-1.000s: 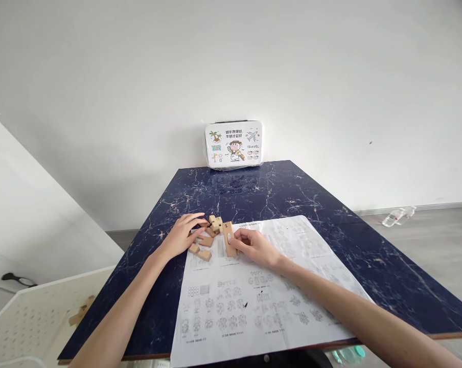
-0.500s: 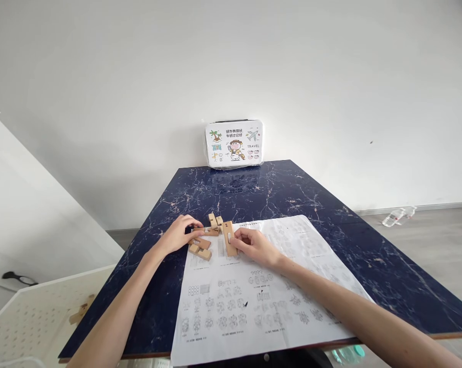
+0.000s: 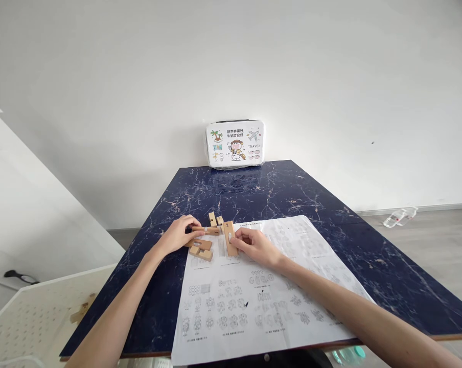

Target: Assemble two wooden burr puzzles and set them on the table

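My left hand (image 3: 180, 233) pinches the end of a wooden puzzle piece (image 3: 211, 231), a narrow bar lying roughly sideways. My right hand (image 3: 257, 247) has thumb and fingers on a slotted wooden puzzle piece marked 2 (image 3: 228, 230), which points away from me. Just below the left fingers lies another slotted wooden piece (image 3: 203, 245). In front of that is a notched block (image 3: 201, 253). Behind the bar stand small notched pieces (image 3: 213, 220). The pieces sit around the top left corner of a printed diagram sheet (image 3: 223, 286).
The dark blue marbled table (image 3: 292, 189) reaches to the wall. A white cartoon-printed case (image 3: 235, 144) stands at its far end. At left, a white perforated surface (image 3: 35, 312) carries another wooden piece (image 3: 82, 308). Clear plastic bottles (image 3: 400, 217) lie on the floor at right.
The bar in my left hand has turned a little and shows a narrower face. The right hand stays on the piece marked 2, which has hardly moved.
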